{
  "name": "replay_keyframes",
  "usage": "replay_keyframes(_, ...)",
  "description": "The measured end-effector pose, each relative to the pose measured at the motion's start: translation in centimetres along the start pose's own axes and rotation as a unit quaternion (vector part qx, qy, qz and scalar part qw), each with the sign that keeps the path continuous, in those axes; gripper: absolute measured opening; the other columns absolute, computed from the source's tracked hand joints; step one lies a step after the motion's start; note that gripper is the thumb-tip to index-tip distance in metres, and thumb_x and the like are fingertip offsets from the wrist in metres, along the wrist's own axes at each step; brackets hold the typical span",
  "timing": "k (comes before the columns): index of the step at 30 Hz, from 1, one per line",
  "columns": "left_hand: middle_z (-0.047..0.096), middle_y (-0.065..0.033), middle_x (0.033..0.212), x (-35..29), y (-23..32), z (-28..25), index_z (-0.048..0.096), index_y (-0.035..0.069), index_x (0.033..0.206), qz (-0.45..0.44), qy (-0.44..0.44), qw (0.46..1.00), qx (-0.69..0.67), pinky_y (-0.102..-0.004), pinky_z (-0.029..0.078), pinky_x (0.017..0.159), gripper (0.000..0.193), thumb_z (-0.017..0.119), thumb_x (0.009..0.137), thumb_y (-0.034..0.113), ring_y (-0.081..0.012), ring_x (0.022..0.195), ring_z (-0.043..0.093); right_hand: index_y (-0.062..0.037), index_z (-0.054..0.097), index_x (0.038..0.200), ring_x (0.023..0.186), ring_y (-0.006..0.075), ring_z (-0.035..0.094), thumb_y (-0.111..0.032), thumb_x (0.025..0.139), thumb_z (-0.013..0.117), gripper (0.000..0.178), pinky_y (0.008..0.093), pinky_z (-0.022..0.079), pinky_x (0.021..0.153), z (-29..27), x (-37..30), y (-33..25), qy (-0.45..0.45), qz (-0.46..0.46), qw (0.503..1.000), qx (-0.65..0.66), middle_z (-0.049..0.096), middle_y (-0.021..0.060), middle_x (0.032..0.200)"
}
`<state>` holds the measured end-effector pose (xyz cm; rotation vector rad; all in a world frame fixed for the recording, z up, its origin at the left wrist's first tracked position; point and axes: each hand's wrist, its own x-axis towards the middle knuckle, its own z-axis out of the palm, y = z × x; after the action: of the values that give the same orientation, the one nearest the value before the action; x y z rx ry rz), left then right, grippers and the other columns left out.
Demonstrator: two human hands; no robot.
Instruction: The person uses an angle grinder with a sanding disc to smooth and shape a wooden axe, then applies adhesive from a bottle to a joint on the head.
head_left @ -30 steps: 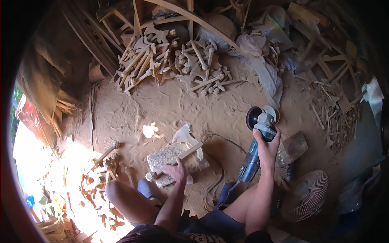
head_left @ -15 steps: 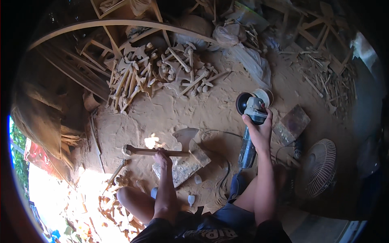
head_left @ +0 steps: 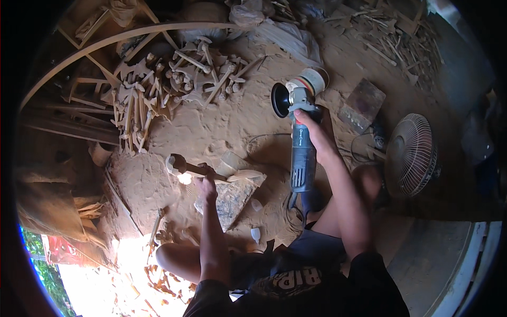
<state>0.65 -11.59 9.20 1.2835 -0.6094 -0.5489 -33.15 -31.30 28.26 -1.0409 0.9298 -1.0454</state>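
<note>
My left hand (head_left: 206, 184) is closed around the shaft of a long carved wooden piece (head_left: 177, 164). Its knobbed end points left, and its flatter, blade-like end lies over a worn work block (head_left: 226, 208). A smaller wooden block (head_left: 230, 162) sits on the far side of that end. To the right, my right hand (head_left: 318, 129) grips an angle grinder (head_left: 303, 158) near its head. The grinder stands nearly upright in view, its black round disc (head_left: 280, 100) facing left, apart from the wooden piece. Whether the disc spins I cannot tell.
Piles of carved wooden pieces (head_left: 138, 108) lie at the far left on the dusty ground. A striped white tub (head_left: 312, 80) stands just beyond the grinder. A rough square block (head_left: 362, 104) and a fan (head_left: 411, 154) are at right. A power cord (head_left: 254, 141) crosses behind the work block.
The wooden piece has turned about its length, so its broad end now shows edge-on. My right hand has shifted left with the grinder. The whole view has also moved.
</note>
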Motion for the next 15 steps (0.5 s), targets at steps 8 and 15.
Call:
replay_keyframes(8,0.049,0.0057,0.075,-1.2,-0.6,3.9,0.054,0.009,0.089,-0.055,0.001,0.998,-0.034,-0.0253,0.037,0.059,0.023,0.067,0.105,0.018,-0.0056,0.065,0.045,-0.0061,0.066,0.110,0.072,0.0177,0.072,-0.016,0.083,0.091,0.038,0.0359,0.061,0.065,-2.6,-6.7,6.8,-0.010,0.100,0.994,0.038,0.071,0.0084,0.090)
replay_keyframes(15,0.048,0.0020,0.064,-1.3,-2.7,3.7,0.049,0.008,0.072,0.020,0.013,0.996,0.088,-0.0330,0.036,0.054,0.033,0.067,0.099,0.013,-0.0097,0.060,0.045,-0.0078,0.062,0.124,0.085,0.0188,0.072,-0.043,0.087,0.086,0.056,0.0363,0.060,0.076,-5.7,-7.8,16.0,-0.109,0.343,0.930,0.075,0.071,0.0065,0.101)
